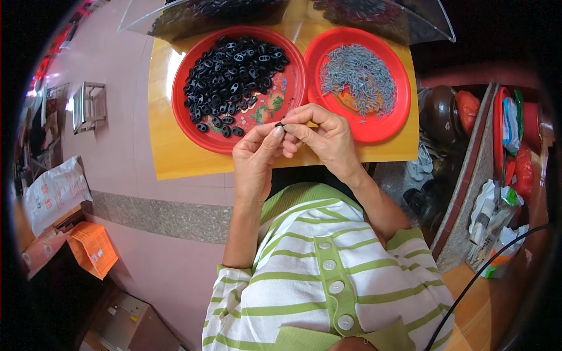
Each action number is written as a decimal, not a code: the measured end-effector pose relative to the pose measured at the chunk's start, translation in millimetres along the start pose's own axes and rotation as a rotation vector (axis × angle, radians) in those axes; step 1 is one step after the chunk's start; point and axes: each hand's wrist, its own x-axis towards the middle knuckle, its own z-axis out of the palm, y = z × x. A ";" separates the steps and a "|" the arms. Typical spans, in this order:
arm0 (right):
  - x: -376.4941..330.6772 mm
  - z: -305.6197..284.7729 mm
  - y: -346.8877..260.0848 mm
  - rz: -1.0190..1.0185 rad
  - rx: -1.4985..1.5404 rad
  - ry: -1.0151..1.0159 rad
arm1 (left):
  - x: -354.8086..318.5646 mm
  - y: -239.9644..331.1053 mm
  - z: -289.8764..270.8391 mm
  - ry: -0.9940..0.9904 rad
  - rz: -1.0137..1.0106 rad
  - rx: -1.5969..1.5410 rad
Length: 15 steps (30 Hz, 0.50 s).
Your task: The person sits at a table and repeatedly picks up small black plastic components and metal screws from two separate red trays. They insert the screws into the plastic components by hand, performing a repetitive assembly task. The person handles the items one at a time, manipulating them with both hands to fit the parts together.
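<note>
Black and seemingly plastic, the small piece point(279, 124) is pinched between the fingertips of both hands, over the 5 o'clock rim of the left-hand tray in this view. The left hand point(257, 153) grips it with thumb and forefinger; the right hand point(328, 137) pinches from its 3 o'clock side, and whether those fingers also hold another part is hidden. It should be very light, stiff, a little slippery and hard to break; its outer edges look the best hold, leaving any holes free. Counted left to right: 1 larger red tray point(205, 140) at 11 o'clock from the hands, bearing black 2-holed pieces point(231, 73), dozens at least, too overlapped to count; then 2 hands sharing 1 piece; then 1 smaller red tray point(403, 88) at 2 o'clock, with slim grey pins point(360, 76), likewise too tangled to count. Both trays rest on 1 yellow table point(161, 134).
</note>
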 end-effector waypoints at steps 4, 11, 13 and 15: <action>0.1 -1.2 -9.2 0.108 0.105 -0.033 | -0.9 6.2 4.9 -0.006 -0.013 -0.022; 1.9 1.1 -22.0 0.015 -0.073 -0.013 | -2.0 10.6 7.5 0.004 -0.005 -0.028; 2.5 -1.0 -21.0 -0.009 -0.149 -0.042 | -4.7 10.1 8.5 0.020 0.004 -0.016; 1.9 0.5 -20.4 0.002 -0.153 -0.041 | -7.1 9.6 7.9 0.032 0.013 -0.008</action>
